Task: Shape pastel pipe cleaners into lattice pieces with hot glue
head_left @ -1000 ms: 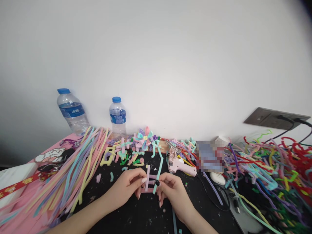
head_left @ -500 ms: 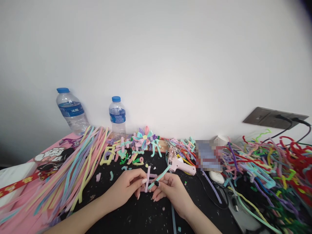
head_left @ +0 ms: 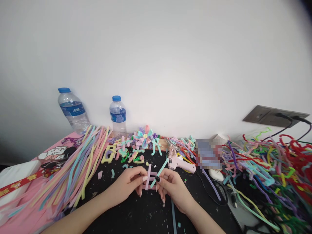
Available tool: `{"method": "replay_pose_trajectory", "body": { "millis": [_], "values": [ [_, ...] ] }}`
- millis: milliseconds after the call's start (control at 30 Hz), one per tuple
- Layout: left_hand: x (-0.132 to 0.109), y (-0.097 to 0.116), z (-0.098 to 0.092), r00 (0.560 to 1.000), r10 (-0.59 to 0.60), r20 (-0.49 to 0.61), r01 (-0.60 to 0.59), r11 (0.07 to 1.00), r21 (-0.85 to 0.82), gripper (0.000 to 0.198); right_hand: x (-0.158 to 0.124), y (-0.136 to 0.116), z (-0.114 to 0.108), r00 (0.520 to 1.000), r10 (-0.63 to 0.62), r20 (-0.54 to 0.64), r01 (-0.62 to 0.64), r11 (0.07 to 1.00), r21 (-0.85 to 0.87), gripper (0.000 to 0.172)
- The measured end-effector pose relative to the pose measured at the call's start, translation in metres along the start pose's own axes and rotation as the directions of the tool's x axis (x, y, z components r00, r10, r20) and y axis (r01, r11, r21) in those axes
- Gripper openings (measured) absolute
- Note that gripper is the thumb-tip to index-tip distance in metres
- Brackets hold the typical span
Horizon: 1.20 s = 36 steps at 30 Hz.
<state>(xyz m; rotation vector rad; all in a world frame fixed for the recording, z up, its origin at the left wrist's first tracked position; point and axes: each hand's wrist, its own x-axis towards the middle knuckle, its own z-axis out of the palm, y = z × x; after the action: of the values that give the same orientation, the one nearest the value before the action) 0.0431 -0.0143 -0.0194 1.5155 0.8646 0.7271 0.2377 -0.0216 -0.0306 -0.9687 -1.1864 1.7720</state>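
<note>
My left hand [head_left: 136, 182] pinches the left part of a small frame of pink and lilac fuzzy stems, with an upright lilac stem [head_left: 148, 177] across it. Closed fingers of my right hand [head_left: 168, 183] hold a mint-green stem [head_left: 159, 172], which slants up to the right over the frame's right side. Short crosswise pink and lilac pieces [head_left: 152, 178] span the gap between both hands. A pink glue gun [head_left: 182, 165] lies just behind my right hand. Beyond my left hand lie small shaped stem pieces, among them a yellow square [head_left: 108, 154].
Long pastel stems [head_left: 80, 162] spread at the left, near two water bottles [head_left: 118, 115] by the wall. A multicoloured flower [head_left: 145, 136] sits at the back. Tangled stems [head_left: 273, 165], a white case [head_left: 215, 175] and black cables lie at the right. Scraps dot the black mat [head_left: 126, 214].
The mint-green stem has turned more upright and now lies alongside the lilac one, further right. My right hand has shifted slightly, and more of the crosswise pieces shows.
</note>
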Motion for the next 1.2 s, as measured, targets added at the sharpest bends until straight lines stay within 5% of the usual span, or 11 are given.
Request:
{"method": "replay_pose_trajectory", "body": {
  "millis": [267,667,1067,1200],
  "values": [
    [-0.0027,0.0023,0.0073,0.987,-0.086,0.133,0.1,0.989,-0.108,0.02,-0.001,-0.0019,0.0037,0.998,-0.052,-0.023,0.05,0.998,-0.049,0.029],
    [-0.002,0.0052,0.008,0.984,-0.087,0.155,0.125,0.961,-0.248,0.019,-0.0018,-0.0035,0.005,0.998,-0.05,-0.033,0.049,0.998,-0.027,0.026],
    [-0.0027,0.0079,0.006,0.989,-0.074,0.132,0.099,0.975,-0.197,0.021,-0.0017,-0.0035,0.0052,0.999,-0.044,-0.002,0.044,0.999,-0.024,0.032],
    [-0.0025,0.0058,0.0049,0.992,-0.055,0.109,0.074,0.982,-0.174,0.02,-0.0027,-0.0045,0.0054,0.995,-0.07,-0.071,0.071,0.997,0.01,0.032]
  ]
}}
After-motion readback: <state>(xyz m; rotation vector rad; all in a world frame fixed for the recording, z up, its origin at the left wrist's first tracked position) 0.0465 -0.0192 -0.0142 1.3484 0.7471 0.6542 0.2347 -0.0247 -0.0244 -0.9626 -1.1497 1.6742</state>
